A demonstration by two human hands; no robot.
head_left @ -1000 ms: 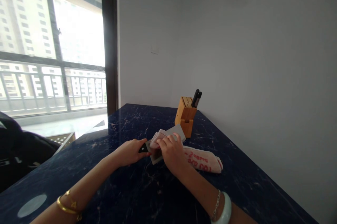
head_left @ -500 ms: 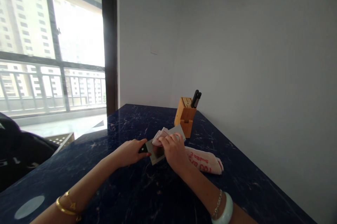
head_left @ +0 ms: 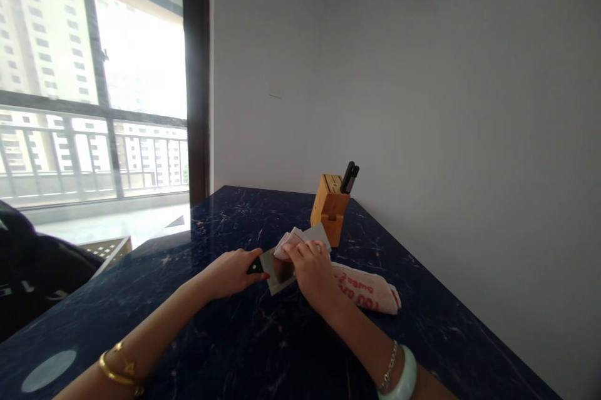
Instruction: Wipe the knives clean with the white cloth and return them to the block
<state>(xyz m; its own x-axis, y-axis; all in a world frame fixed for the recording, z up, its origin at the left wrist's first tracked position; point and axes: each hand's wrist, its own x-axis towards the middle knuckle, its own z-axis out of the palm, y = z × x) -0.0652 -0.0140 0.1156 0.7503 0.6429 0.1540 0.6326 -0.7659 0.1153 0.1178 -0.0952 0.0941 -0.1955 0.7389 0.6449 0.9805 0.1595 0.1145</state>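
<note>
My left hand (head_left: 237, 271) is closed round the black handle of a cleaver (head_left: 278, 271), whose broad metal blade points away to the right. Pressed on the flat of that blade is a pale pink towel (head_left: 292, 240), gripped by my right hand (head_left: 310, 268). The rest of the towel, with red lettering, trails out beyond my right wrist onto the tabletop. My right hand and the cloth hide the middle of the blade. Just behind the blade's tip stands a wooden knife block (head_left: 330, 206) with black-handled tools (head_left: 350, 178) in it.
The dark blue marbled table (head_left: 235, 343) runs back to a grey wall (head_left: 446, 106). A pale round spot (head_left: 49, 370) shows at the front left. Past the table's left edge are a black bag-like object (head_left: 42, 268) and a large window (head_left: 136, 74).
My right hand and the towel have shifted very slightly to the right along the blade. The cleaver and my left hand stay almost where they were.
</note>
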